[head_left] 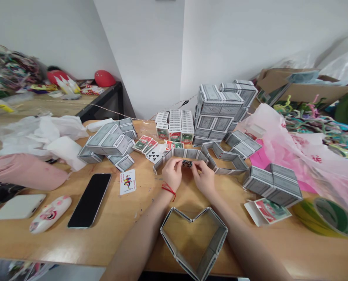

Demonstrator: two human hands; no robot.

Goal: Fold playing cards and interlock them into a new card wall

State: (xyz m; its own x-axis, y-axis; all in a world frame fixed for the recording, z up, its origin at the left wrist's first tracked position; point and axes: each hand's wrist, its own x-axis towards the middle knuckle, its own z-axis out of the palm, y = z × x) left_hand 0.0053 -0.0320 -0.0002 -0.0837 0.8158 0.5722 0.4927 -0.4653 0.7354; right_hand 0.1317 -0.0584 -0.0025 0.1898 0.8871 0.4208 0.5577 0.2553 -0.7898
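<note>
My left hand (173, 173), with a red string round its wrist, and my right hand (203, 178) pinch a small dark patterned piece (187, 163) between them. It looks like a folded playing card, but its kind is not certain. Just behind my fingers stands a chain of folded cards (188, 153). A heart-shaped frame of folded cards (217, 244) lies between my forearms, near the table's front edge. To the right of my right hand is an angular card frame (228, 170). A loose joker card (127, 182) lies face up to the left.
Stacked card blocks (219, 103) rise at the back, beside rows of card boxes (175, 125). More card blocks (107, 139) sit left and right (275, 183). A phone (90, 201), a white mouse-like device (50, 214) and a tape roll (308, 214) lie on the table (115, 242).
</note>
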